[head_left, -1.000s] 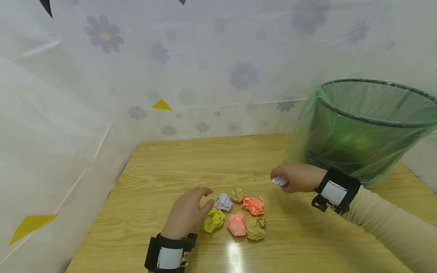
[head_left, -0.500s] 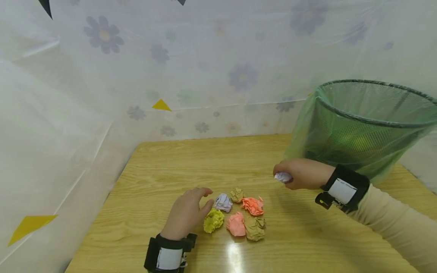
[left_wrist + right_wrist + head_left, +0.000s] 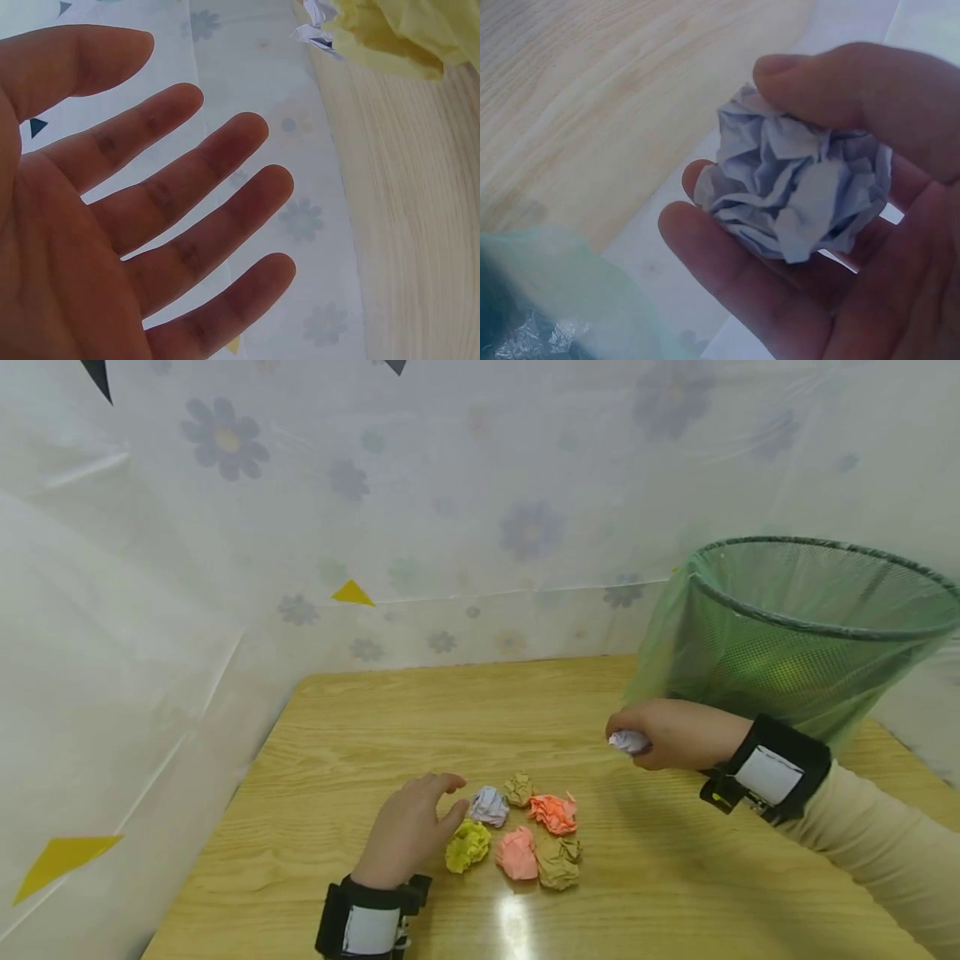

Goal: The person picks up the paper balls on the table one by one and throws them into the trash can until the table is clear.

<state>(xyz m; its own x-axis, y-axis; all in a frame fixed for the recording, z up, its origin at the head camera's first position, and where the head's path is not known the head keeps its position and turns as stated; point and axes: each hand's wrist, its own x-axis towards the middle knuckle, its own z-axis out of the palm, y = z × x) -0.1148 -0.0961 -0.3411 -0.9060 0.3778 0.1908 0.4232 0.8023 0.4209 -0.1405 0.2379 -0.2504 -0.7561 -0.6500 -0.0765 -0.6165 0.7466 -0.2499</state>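
Note:
My right hand (image 3: pixel 675 732) grips a crumpled white paper ball (image 3: pixel 795 187) between thumb and fingers, held above the table in front of the green-lined basket. The left hand (image 3: pixel 408 831) lies by the pile with its fingers spread and nothing in its palm, as the left wrist view shows. Nearest to it are a yellow paper ball (image 3: pixel 467 846) and another white paper ball (image 3: pixel 489 807). Beside these sit a small tan paper ball (image 3: pixel 519 789), an orange one (image 3: pixel 553 813), a pink one (image 3: pixel 517 853) and a larger tan one (image 3: pixel 559 862).
A mesh wastebasket (image 3: pixel 795 631) lined with a green bag stands at the right back, its rim higher than my right hand. Flower-patterned plastic sheeting (image 3: pixel 450 510) walls off the wooden table (image 3: pixel 420 718) at the back and left.
The right hand has moved slightly right and up with the white paper ball, closer to the wastebasket. My left hand and the paper balls on the table have stayed in place.

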